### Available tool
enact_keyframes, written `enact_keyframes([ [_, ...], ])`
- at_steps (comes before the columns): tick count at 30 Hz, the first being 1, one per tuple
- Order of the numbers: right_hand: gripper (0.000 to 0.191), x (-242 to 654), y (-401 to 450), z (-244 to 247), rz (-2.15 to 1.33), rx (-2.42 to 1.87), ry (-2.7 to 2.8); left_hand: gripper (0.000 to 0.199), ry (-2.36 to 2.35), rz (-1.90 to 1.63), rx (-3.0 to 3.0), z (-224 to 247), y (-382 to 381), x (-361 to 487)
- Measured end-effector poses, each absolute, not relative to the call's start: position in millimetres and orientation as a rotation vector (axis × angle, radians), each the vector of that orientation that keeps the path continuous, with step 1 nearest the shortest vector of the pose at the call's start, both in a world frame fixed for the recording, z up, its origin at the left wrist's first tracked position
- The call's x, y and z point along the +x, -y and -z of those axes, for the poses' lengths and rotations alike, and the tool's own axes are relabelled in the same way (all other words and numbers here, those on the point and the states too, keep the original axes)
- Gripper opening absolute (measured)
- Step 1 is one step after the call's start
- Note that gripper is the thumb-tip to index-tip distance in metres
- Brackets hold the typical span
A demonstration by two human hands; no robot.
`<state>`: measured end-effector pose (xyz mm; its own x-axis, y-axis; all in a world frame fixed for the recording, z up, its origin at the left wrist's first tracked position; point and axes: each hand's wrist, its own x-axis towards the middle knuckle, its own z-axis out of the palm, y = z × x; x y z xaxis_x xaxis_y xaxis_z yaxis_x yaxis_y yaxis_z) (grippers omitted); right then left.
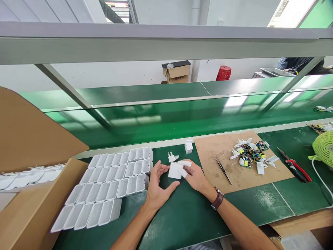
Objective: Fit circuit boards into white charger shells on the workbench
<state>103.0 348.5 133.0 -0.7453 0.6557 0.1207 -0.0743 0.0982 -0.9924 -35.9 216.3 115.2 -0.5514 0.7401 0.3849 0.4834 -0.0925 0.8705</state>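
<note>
Your right fingertips are hard to make out: white strips at their ends blend into the white piece [174, 173], so you cannot tell covers from parts, nor see its far right edge. The box [62, 194] at 9 o'clock from the piece is cut off by the left edge, and its wall hides some of its contents. The fan [324, 149], near 3, runs off the right edge; a co-worker's sleeve [283, 63], between 1 and 2, is mostly behind the frame.

The piece is flat-looking, pale and squarish, just above or on the tabletop [195, 217], between your hands. A two-pin plug [172, 157] sits just beyond it at 12, a small white block [188, 147] at 1.

Your left hand [159, 189] is loosely open at 9, thumb spread wide, fingertips right beside the piece's left edge. Your right hand [195, 176] comes in at 3, fingers drawn towards the piece; you cannot tell whether they grip it. The hands are apart from each other.

White trays [108, 177] stand in rows at 9. Tweezers [223, 170] lie at 3 on cardboard [210, 147], circuit boards [251, 154] between 2 and 3, pliers [293, 165] farther out at 3.
</note>
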Motion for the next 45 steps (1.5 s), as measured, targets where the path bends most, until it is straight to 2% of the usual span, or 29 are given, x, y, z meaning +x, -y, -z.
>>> enact_keyframes([
  [3, 0.041, 100, -346, -138, -2.244, -0.67, 1.417, 0.083, -2.024, -1.704, 1.533, -112, -215, -31],
  [5, 0.045, 100, -343, -141, -2.404, -0.646, 1.26, 0.075, -2.057, -1.743, 1.576, -111, -214, -29],
  [13, 0.047, 99, -341, -136, -2.4, -0.67, 1.214, 0.073, -2.051, -1.743, 1.586, -115, -214, -28],
  [17, 0.039, 100, -342, -135, -2.134, -0.752, 1.44, 0.078, -2.05, -1.646, 1.513, -116, -213, -29],
  [20, 0.025, 104, -340, -137, -1.626, -0.719, 1.78, 0.081, -2.006, -1.563, 1.411, -114, -211, -31],
  [22, 0.022, 107, -338, -137, -1.347, -0.681, 1.977, 0.073, -1.973, -1.559, 1.348, -112, -211, -33],
  [26, 0.04, 109, -334, -131, -1.229, -0.751, 2.093, 0.056, -1.885, -1.606, 1.328, -113, -214, -36],
  [30, 0.068, 108, -336, -127, -1.256, -0.664, 2.106, 0.06, -1.806, -1.638, 1.334, -119, -219, -38],
  [31, 0.066, 108, -337, -126, -1.239, -0.595, 2.124, 0.06, -1.808, -1.628, 1.336, -120, -219, -38],
  [34, 0.04, 108, -339, -123, -1.089, -0.375, 2.166, 0.056, -1.834, -1.582, 1.432, -118, -218, -38],
  [36, 0.032, 109, -338, -120, -1.034, -0.325, 2.167, 0.05, -1.855, -1.555, 1.532, -116, -217, -38],
  [38, 0.041, 109, -337, -119, -1.137, -0.414, 2.138, 0.047, -1.882, -1.537, 1.562, -115, -216, -38],
  [42, 0.08, 109, -336, -123, -1.489, -0.622, 2.15, 0.048, -1.937, -1.501, 1.465, -118, -218, -35],
  [45, 0.088, 108, -337, -128, -1.534, -0.582, 2.252, 0.052, -1.978, -1.472, 1.443, -121, -221, -31],
])
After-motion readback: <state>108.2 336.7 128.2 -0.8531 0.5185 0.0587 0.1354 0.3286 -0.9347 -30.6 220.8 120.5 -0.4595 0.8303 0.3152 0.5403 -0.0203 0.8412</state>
